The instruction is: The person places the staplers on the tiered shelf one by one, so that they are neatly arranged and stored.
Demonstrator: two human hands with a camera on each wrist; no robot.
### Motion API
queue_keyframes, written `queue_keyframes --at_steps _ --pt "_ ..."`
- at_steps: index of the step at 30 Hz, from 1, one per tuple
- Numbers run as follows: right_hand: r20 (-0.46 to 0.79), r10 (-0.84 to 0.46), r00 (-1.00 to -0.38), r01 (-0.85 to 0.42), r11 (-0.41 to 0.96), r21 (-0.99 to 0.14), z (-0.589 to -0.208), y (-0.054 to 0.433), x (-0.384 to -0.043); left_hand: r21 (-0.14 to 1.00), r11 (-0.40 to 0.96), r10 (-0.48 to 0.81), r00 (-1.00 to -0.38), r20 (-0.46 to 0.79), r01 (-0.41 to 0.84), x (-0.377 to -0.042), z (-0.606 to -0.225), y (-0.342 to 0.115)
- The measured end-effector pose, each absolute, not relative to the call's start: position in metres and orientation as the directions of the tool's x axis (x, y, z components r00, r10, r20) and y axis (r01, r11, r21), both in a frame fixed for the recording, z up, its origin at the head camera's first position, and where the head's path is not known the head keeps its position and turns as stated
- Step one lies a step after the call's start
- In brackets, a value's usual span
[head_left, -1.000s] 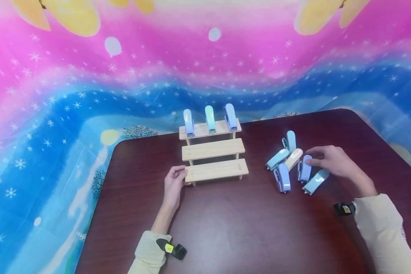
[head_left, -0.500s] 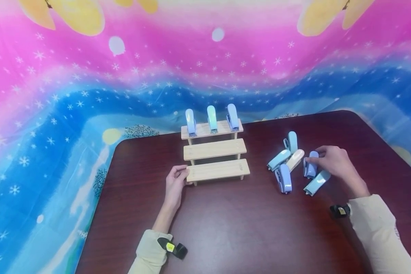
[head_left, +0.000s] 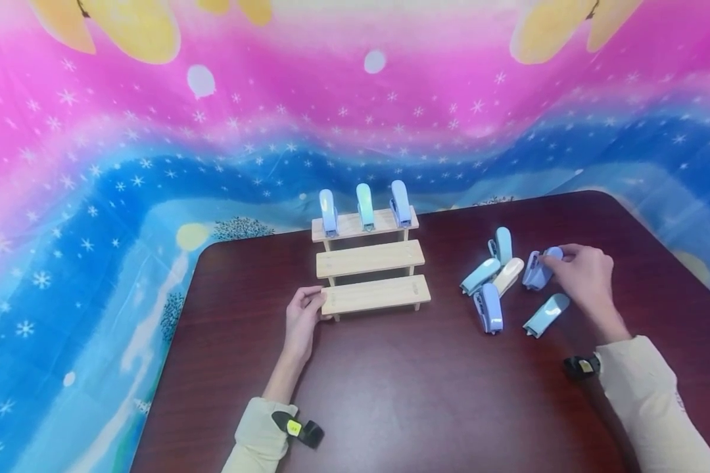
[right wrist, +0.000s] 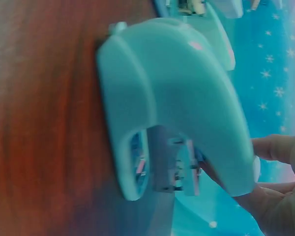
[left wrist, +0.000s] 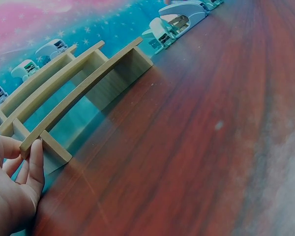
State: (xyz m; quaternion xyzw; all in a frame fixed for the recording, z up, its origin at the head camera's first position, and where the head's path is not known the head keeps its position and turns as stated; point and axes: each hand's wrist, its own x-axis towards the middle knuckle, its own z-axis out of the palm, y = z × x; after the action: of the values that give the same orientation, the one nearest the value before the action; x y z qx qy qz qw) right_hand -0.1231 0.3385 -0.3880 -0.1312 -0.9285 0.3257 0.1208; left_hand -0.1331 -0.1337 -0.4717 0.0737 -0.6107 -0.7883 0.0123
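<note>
My left hand (head_left: 300,323) pinches the left end of the lowest step of a three-step wooden rack (head_left: 375,295); in the left wrist view, thumb and fingers lie around the step's corner (left wrist: 32,142). My right hand (head_left: 587,279) pinches the upper end of a violet-blue stapler (head_left: 535,272) at the table's right side. In the right wrist view a teal stapler (right wrist: 182,78) looms in front, largely hiding the held one. On the rack's top step stand a blue stapler (head_left: 328,211), a mint one (head_left: 364,206) and another blue one (head_left: 400,203).
Left of my right hand, several staplers lie close together, including a white one (head_left: 509,274) and a violet-blue one (head_left: 489,309). Nearer me is a light teal stapler (head_left: 546,315). A patterned cloth (head_left: 355,118) hangs behind the dark wooden table (head_left: 426,387).
My right hand has moved the violet-blue stapler away from me and slightly right, apart from the other staplers, turning it. My left hand has stayed on the rack.
</note>
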Motion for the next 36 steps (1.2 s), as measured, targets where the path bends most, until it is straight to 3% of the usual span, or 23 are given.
queue_keyframes --at_steps 15,36 --pt "0.219 0.395 -0.892 0.104 0.652 -0.751 -0.349 0.315 -0.121 0.96 -0.269 -0.124 -0.986 -0.109 -0.072 -0.132 -0.47 -0.133" --pt "0.167 0.206 -0.964 -0.021 0.57 -0.821 -0.331 0.251 -0.146 0.966 -0.247 -0.136 -0.984 -0.118 -0.081 -0.133 -0.469 -0.132"
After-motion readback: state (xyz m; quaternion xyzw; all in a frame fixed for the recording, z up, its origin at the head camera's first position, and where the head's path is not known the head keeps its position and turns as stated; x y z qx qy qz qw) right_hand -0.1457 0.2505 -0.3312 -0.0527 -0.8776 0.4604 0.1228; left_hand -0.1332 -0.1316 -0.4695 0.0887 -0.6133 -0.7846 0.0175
